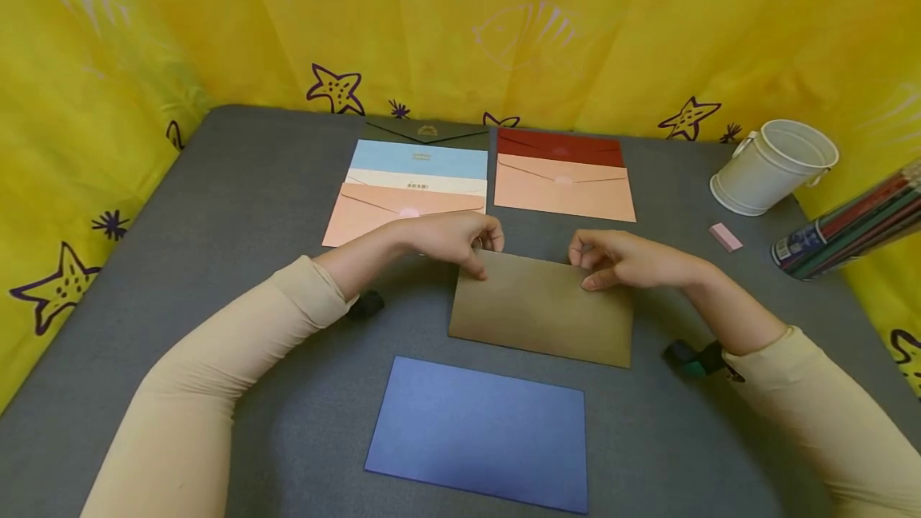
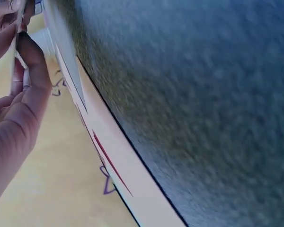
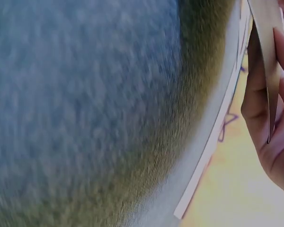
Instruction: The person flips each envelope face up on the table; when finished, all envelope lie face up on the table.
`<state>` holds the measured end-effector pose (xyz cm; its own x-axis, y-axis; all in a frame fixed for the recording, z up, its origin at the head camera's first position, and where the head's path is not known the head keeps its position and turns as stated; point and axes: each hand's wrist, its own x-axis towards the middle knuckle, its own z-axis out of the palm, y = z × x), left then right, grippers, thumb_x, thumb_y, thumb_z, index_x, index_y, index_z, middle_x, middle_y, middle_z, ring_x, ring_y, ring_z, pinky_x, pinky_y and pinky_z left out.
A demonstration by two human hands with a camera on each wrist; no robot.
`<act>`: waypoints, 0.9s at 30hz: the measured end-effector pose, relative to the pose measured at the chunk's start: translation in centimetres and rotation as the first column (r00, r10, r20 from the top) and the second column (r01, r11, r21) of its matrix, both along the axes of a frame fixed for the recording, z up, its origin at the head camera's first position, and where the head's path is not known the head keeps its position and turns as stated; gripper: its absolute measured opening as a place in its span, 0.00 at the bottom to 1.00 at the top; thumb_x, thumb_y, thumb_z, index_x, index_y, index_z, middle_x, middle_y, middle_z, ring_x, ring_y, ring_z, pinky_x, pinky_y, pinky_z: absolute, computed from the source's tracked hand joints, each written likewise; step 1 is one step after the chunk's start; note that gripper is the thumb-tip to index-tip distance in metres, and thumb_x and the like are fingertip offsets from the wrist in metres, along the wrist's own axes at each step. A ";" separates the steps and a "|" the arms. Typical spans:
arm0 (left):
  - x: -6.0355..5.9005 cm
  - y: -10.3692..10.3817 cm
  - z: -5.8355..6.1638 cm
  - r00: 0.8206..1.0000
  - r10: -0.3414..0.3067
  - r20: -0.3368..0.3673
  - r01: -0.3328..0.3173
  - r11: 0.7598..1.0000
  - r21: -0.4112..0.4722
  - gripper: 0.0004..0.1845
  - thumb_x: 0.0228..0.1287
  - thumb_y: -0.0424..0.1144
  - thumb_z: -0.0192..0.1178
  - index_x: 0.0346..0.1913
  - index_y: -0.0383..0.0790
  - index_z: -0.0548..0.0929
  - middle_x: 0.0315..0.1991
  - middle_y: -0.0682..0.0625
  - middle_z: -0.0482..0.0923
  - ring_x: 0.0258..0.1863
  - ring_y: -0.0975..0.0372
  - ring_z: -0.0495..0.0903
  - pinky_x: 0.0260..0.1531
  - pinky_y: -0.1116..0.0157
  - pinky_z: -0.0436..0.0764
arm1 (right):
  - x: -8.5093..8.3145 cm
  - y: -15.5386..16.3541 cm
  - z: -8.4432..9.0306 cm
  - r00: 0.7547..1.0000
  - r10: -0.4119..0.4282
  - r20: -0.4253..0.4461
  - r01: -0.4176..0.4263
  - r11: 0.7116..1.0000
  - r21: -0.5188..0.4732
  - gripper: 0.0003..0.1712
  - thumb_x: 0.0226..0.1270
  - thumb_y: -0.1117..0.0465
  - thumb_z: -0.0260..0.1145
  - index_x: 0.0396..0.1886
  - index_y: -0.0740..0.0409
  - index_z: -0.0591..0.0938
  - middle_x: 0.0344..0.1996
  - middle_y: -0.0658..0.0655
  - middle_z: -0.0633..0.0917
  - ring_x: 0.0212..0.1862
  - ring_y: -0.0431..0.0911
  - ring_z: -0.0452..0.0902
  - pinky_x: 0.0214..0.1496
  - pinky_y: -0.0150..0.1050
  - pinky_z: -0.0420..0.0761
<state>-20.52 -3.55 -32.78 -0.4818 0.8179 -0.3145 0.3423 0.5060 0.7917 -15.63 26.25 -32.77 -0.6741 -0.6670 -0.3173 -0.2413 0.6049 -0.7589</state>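
No writing can be read with certainty: the pale blue envelope (image 1: 420, 159) and the cream envelope (image 1: 416, 180) in the upper middle of the head view each carry a small mark too tiny to make out, and the printed label on the bundle of pencils (image 1: 849, 230) at the right edge is equally illegible. That bundle is cut off by the frame, and a dark envelope (image 1: 424, 132) behind the blue one shows only its top flap. Both wrist views are mostly filled with blurred grey worktop (image 1: 237, 206), so they add little beyond fingertips and an envelope edge. The olive-brown envelope (image 1: 541, 308) sits at the centre of the head view, its upper edge lifted off the worktop. The left hand (image 1: 453, 240) pinches its upper left corner, thumb and fingers (image 2: 33, 71) curled around the edge; the right hand (image 1: 622, 260) pinches the upper right corner, fingers (image 3: 262, 113) closed on the thin edge. A dark blue envelope (image 1: 482, 432) lies flat just below it, apart from both hands. Peach envelopes (image 1: 392, 210) (image 1: 564, 190) and a red envelope (image 1: 560, 146) lie beyond the hands; a white bucket (image 1: 773, 166) and a pink eraser (image 1: 725, 237) rest at the upper right.
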 end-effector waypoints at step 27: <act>-1.7 -1.5 0.2 0.900 0.297 0.320 -0.390 0.876 0.285 0.07 0.69 0.31 0.56 0.46 0.34 0.77 0.31 0.49 0.78 0.31 0.60 0.80 0.45 0.55 0.88 | -2.0 4.2 2.0 0.925 -0.364 -0.107 0.355 0.930 -0.098 0.13 0.65 0.65 0.68 0.43 0.59 0.73 0.21 0.45 0.79 0.28 0.40 0.73 0.30 0.35 0.73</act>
